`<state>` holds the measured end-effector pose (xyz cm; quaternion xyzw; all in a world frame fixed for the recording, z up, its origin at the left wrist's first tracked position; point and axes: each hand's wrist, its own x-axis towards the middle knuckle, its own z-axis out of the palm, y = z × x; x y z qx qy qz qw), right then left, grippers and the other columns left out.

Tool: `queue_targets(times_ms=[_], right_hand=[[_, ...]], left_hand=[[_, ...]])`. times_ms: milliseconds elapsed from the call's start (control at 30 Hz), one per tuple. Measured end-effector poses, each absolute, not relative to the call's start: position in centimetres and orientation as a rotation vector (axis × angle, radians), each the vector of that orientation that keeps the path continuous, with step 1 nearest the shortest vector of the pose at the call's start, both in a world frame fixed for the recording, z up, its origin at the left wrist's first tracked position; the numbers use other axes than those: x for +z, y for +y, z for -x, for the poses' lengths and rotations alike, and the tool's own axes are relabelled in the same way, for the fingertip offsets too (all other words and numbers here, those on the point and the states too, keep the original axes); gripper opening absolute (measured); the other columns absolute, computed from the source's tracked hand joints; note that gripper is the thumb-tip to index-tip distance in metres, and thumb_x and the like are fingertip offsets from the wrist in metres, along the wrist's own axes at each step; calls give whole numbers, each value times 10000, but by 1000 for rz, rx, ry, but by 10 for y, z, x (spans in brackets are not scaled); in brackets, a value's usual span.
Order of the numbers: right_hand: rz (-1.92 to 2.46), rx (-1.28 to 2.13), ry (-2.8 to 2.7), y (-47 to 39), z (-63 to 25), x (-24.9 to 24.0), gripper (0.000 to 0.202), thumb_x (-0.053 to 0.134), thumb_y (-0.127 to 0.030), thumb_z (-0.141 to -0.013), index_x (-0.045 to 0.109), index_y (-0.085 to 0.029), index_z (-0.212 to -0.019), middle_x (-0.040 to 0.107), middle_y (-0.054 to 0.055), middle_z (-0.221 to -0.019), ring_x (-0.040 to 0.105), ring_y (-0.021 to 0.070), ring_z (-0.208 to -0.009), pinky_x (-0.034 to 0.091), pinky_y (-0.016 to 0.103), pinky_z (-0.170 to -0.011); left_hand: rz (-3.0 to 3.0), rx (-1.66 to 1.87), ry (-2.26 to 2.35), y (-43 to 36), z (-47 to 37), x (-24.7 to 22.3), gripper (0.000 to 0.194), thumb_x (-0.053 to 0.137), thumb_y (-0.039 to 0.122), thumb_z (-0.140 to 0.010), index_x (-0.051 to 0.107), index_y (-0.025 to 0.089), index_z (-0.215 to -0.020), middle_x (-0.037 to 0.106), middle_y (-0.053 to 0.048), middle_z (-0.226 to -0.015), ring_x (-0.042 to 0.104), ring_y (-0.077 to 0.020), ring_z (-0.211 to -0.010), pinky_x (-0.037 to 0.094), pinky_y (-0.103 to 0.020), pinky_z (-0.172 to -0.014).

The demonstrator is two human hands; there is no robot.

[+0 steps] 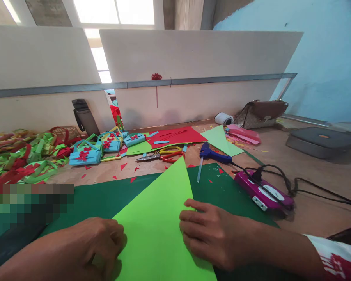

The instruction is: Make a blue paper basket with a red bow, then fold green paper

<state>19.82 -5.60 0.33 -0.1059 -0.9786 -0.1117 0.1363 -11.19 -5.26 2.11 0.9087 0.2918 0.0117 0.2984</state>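
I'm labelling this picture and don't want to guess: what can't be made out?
In the head view:
- Lime-green sheet: near end cut off by the bottom edge; part of its left side hidden by the left hand.
- Handbag: inside hidden by its flap.
- Pixelated patch: contents masked.
- Purple power strip: any markings too small to read.

Passage left of lime paper; scissors, glue gun beyond; power strip right.

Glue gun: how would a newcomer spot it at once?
Find the large dark green sheet on the table. At its far edge, beyond the right hand, lies the glue gun. It is deep blue with a pale stick poking out, unlike the purple box or the red- and yellow-handled tools to its left.
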Motion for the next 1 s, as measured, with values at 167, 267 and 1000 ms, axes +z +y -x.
queue_targets(times_ms=[167, 267, 1000], right_hand=[[578, -20, -2686, -31, -210, -8, 245, 411, -85, -879, 611, -145, -752, 650, 87, -765, 547, 176, -727, 423, 356, -748], [738, 190, -2514, -20, -219, -17, 205, 454, -65, -840, 618, -149, -752, 670, 89, -764, 593, 170, -737, 453, 301, -694], [1384, 1070, -1902, -24, -211, 3, 135, 634, -271, -700, 640, -169, -787, 616, -23, -683, 519, 114, -595, 379, 212, -527]], left_hand=[[-2351, -88, 922, -49, 96, 29, 172, 511, 28, -690, 528, 181, -613, 559, 33, -719, 508, -79, -633, 370, -154, -555], [-2339, -4, 1014, -43, 87, 30, 115, 546, 98, -753, 606, 195, -760, 593, 13, -872, 555, -104, -760, 411, -168, -685], [-2000, 338, 1257, -22, 103, 23, 257, 559, 362, -804, 661, 183, -651, 641, -5, -687, 586, -174, -659, 447, -233, -604]])
